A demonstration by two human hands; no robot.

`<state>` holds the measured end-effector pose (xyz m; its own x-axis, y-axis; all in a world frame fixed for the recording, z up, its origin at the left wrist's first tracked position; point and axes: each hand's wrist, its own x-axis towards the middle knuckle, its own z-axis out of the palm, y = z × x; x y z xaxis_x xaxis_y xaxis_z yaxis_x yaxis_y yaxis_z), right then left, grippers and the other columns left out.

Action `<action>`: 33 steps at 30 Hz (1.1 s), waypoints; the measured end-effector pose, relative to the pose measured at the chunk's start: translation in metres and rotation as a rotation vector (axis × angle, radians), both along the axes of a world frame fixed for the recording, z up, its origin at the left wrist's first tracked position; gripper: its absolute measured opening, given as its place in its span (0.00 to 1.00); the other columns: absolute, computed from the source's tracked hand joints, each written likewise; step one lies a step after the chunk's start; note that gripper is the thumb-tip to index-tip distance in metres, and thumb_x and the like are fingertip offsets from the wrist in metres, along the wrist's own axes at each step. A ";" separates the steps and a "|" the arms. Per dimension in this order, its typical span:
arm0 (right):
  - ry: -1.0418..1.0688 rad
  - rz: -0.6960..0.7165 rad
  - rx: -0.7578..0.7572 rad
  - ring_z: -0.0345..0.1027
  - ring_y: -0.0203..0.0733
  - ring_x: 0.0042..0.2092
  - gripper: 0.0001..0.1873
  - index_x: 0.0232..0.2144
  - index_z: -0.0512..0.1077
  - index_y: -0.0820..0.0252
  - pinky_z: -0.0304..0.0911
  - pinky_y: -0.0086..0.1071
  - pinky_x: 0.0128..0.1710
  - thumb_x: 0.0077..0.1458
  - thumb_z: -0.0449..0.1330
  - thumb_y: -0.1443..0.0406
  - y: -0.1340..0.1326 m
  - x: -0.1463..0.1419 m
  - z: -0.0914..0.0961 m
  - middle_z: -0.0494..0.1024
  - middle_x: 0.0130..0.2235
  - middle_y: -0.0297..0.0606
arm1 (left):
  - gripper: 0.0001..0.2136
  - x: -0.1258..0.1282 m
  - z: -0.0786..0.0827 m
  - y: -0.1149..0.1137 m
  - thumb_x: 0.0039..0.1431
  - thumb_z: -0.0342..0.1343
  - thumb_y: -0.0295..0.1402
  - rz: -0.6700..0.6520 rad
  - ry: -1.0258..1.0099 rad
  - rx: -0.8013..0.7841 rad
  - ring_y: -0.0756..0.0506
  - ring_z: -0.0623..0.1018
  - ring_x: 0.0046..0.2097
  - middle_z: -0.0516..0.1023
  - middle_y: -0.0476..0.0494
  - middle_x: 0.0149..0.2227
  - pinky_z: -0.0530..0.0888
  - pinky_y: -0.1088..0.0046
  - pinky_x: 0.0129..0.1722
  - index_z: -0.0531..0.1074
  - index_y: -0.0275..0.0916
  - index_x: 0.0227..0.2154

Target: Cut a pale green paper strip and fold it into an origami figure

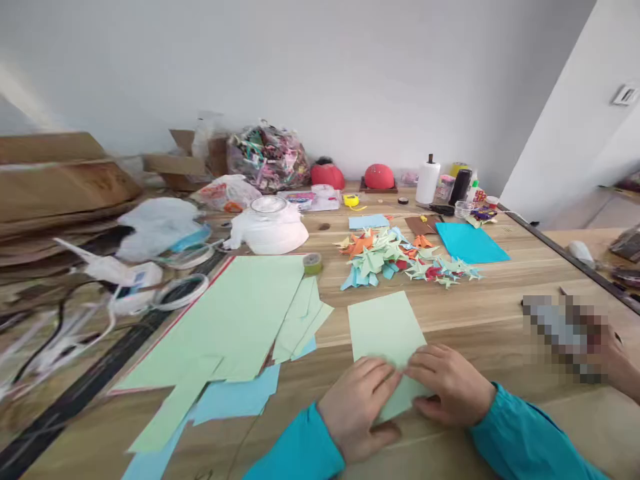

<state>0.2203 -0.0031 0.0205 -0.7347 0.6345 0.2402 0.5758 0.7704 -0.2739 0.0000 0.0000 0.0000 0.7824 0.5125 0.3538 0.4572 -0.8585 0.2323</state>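
Observation:
A pale green sheet of paper (383, 323) lies on the wooden table, between and beyond my hands. My left hand (357, 410) holds its left side, with the fingers bent together on the paper. Across from it, my right hand (450, 383) grips the right edge, fingertips close to those of the left. The near part of the sheet is partly hidden under my fingers. Beyond the sheet is a pile of folded paper stars (373, 257) in green, blue, orange and red.
Left are a large green sheet (225, 320), cut green strips (300, 317), blue paper (240, 397), a tape roll (313, 263) and a glue gun (100, 267). Blue sheet (470, 241), tape measure (351, 201) and bottles lie behind. Another person's hand (613, 353) holds a blurred-out object at right.

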 end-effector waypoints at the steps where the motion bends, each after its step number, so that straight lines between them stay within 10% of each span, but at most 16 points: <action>1: -0.002 -0.017 -0.003 0.63 0.44 0.43 0.17 0.42 0.67 0.60 0.58 0.37 0.43 0.46 0.55 0.67 0.001 0.002 0.001 0.72 0.39 0.43 | 0.32 0.002 0.002 -0.001 0.41 0.57 0.43 -0.009 -0.001 -0.003 0.35 0.70 0.44 0.72 0.31 0.44 0.68 0.53 0.43 0.64 0.29 0.49; 10: 0.012 -0.004 -0.039 0.61 0.49 0.46 0.27 0.45 0.65 0.61 0.58 0.42 0.45 0.41 0.60 0.57 -0.003 -0.002 0.006 0.71 0.43 0.45 | 0.21 0.010 0.014 -0.009 0.52 0.46 0.25 0.084 -0.004 0.190 0.41 0.73 0.43 0.72 0.32 0.47 0.72 0.62 0.41 0.61 0.30 0.51; 15: 0.075 -0.060 0.024 0.64 0.42 0.44 0.17 0.39 0.69 0.60 0.60 0.36 0.43 0.45 0.51 0.74 0.006 0.000 -0.004 0.74 0.40 0.43 | 0.23 0.005 0.010 -0.005 0.53 0.48 0.26 0.057 -0.102 0.225 0.43 0.73 0.45 0.72 0.34 0.46 0.72 0.68 0.42 0.58 0.31 0.54; 21: 0.277 0.049 -0.030 0.68 0.36 0.42 0.18 0.36 0.71 0.56 0.58 0.35 0.47 0.46 0.50 0.77 0.030 0.028 -0.011 0.77 0.38 0.36 | 0.17 -0.017 0.004 0.019 0.45 0.46 0.23 0.159 -0.019 0.298 0.37 0.70 0.49 0.74 0.37 0.44 0.69 0.56 0.45 0.71 0.35 0.39; 27: 0.233 -0.150 0.062 0.63 0.47 0.49 0.15 0.39 0.71 0.55 0.52 0.48 0.51 0.46 0.57 0.69 0.027 0.031 -0.005 0.74 0.44 0.43 | 0.14 -0.008 -0.001 0.014 0.52 0.42 0.19 0.324 0.019 0.475 0.45 0.75 0.34 0.77 0.41 0.33 0.71 0.68 0.33 0.72 0.35 0.32; 33: 0.448 0.024 -0.168 0.69 0.42 0.42 0.10 0.36 0.73 0.58 0.65 0.36 0.43 0.50 0.56 0.67 0.033 0.042 -0.015 0.77 0.36 0.44 | 0.12 0.000 0.001 0.006 0.44 0.48 0.23 0.225 -0.033 0.246 0.42 0.74 0.34 0.77 0.40 0.33 0.71 0.64 0.32 0.72 0.36 0.32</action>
<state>0.2620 0.0295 0.0050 -0.5972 0.6758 0.4319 0.3554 0.7058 -0.6129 0.0002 0.0062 0.0011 0.6455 0.5669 0.5118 0.6372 -0.7692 0.0484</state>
